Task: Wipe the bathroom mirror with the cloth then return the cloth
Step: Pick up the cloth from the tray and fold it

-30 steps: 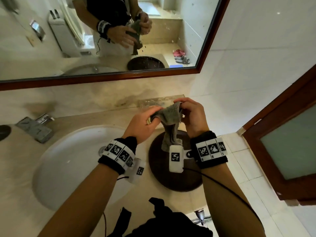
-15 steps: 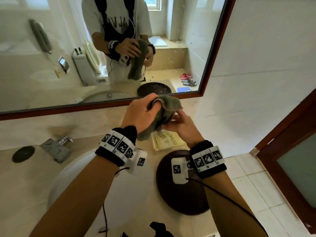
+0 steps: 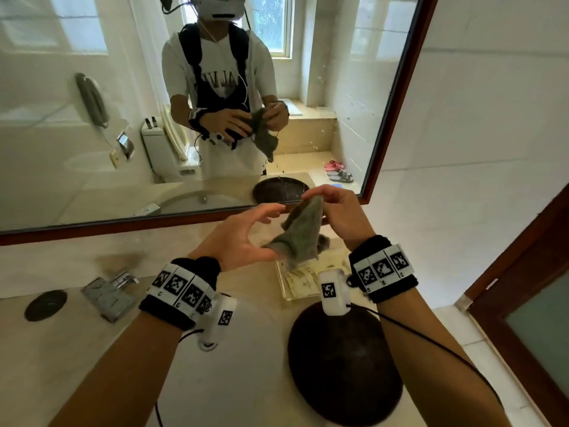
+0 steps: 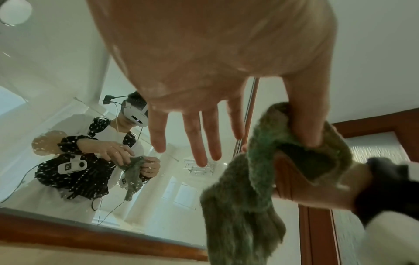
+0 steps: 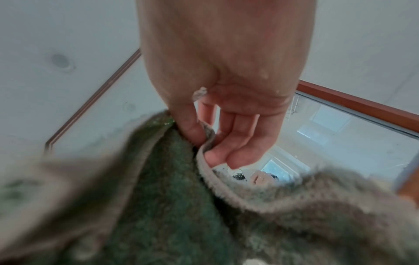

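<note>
The cloth (image 3: pixel 300 234) hangs in the air above the counter's (image 3: pixel 55 359) back edge, just below the mirror's (image 3: pixel 92 124) lower frame and not touching the glass. The right hand (image 3: pixel 341 215) pinches its upper corner between thumb and curled fingers. The left hand (image 3: pixel 243 235) has its fingers spread and nearly straight, thumb laid on the lower fold; a firm grip there is not shown. The cloth is judged light, soft and limp, possibly damp; it would best be bunched in one palm to make a flat pad. Water spots show on the mirror. Open room lies ahead and leftward; the wooden frame and the side wall (image 3: pixel 492 118) bound the right.
</note>
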